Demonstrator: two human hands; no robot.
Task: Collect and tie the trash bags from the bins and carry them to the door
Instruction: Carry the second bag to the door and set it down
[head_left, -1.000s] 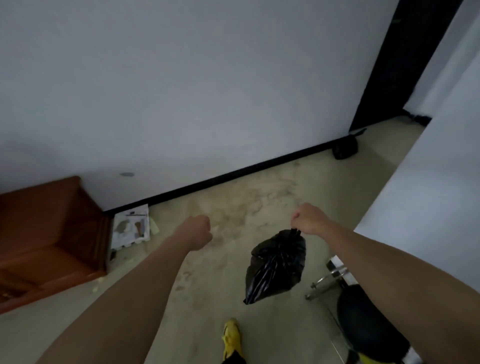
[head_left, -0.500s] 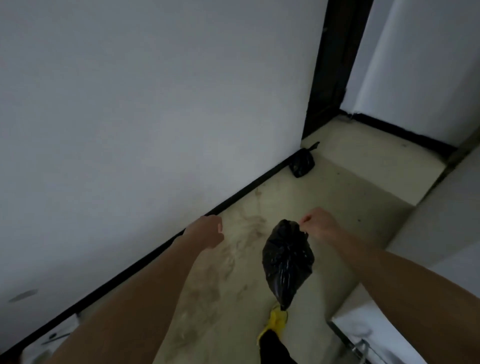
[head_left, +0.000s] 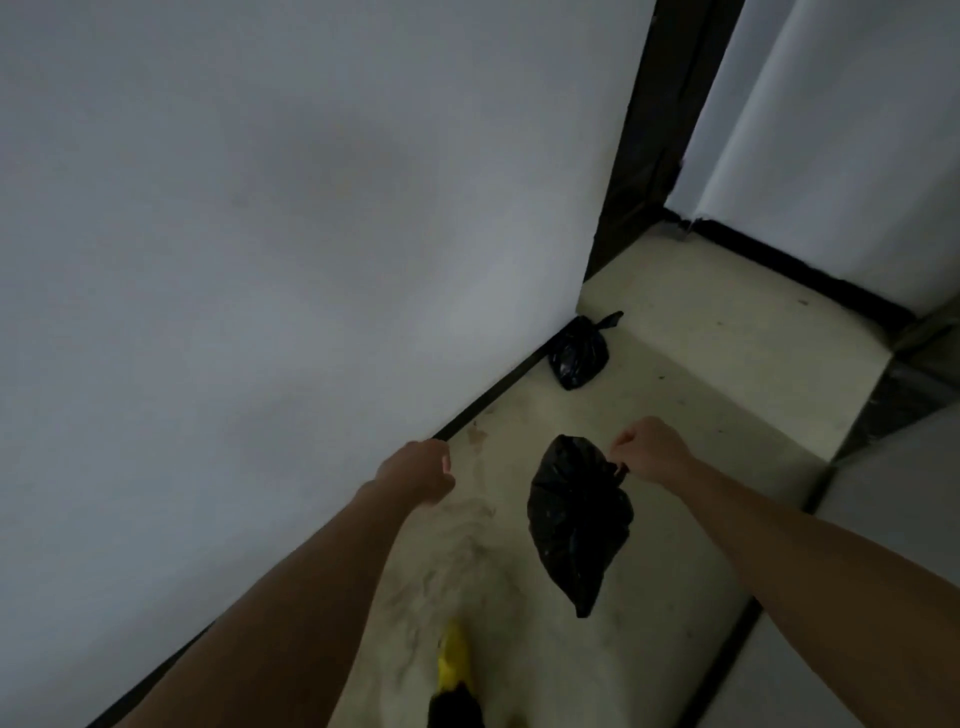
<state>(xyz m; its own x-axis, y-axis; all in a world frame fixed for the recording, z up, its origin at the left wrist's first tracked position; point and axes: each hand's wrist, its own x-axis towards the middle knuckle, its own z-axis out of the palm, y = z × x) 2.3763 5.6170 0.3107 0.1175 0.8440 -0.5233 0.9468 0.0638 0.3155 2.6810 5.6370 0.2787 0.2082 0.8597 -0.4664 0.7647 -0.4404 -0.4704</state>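
A dimly lit passage is bounded on the left by a plain grey-white plastered wall (head_left: 260, 234) edged with a thin black skirting strip (head_left: 483, 402), while a stained cream floor (head_left: 701, 415) is closed off beyond by a dark upright frame (head_left: 644, 156) and a white wall panel (head_left: 831, 130).

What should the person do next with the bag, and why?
Probably step forward and set the bag down beside the other bag lying by the doorway; the right hand holds it, tied, above the floor.
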